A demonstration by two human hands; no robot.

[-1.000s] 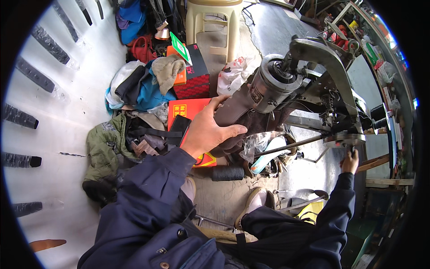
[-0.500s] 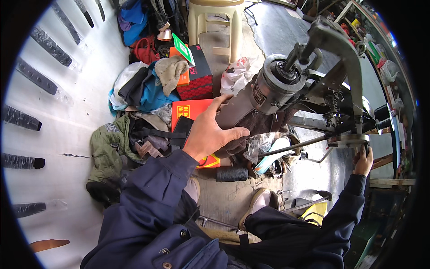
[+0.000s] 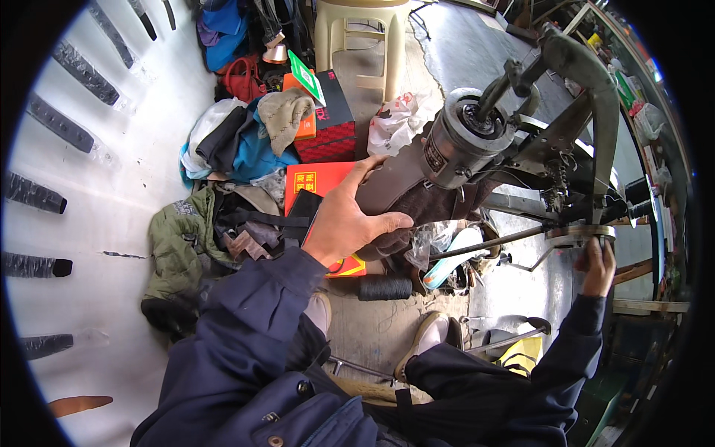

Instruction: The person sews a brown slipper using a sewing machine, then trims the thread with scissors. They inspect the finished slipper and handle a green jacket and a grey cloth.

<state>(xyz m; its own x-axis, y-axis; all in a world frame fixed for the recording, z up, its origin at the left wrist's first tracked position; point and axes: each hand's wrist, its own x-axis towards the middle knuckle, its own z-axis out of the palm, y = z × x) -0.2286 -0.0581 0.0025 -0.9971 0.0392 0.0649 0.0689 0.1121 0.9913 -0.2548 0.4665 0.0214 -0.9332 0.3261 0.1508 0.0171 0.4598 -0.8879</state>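
My left hand (image 3: 350, 223) grips a grey-brown leather piece (image 3: 385, 179) with a dark brown soft part (image 3: 417, 205), likely footwear, under the cylindrical head (image 3: 458, 153) of a worn metal sewing machine (image 3: 596, 127), thumb and fingers spread around it. My right hand (image 3: 596, 264) is at the machine's round handwheel (image 3: 581, 232) on the right, fingers curled up against its rim. Thin threads hang about the machine's arm. Where the leather meets the needle is hidden.
Clothes (image 3: 182, 246), red boxes (image 3: 320, 179) and a black thread spool (image 3: 383, 287) lie around the machine. A plastic stool (image 3: 361, 15) and white bag (image 3: 398, 127) are beyond. A metal treadle bar (image 3: 506, 339) is near my feet. Cluttered shelves (image 3: 648, 112) line the right.
My right hand has moved right with the handwheel's rim and its fingers have shifted higher on it. The machine's upper arm and linkage have moved. My left hand keeps its hold on the leather piece.
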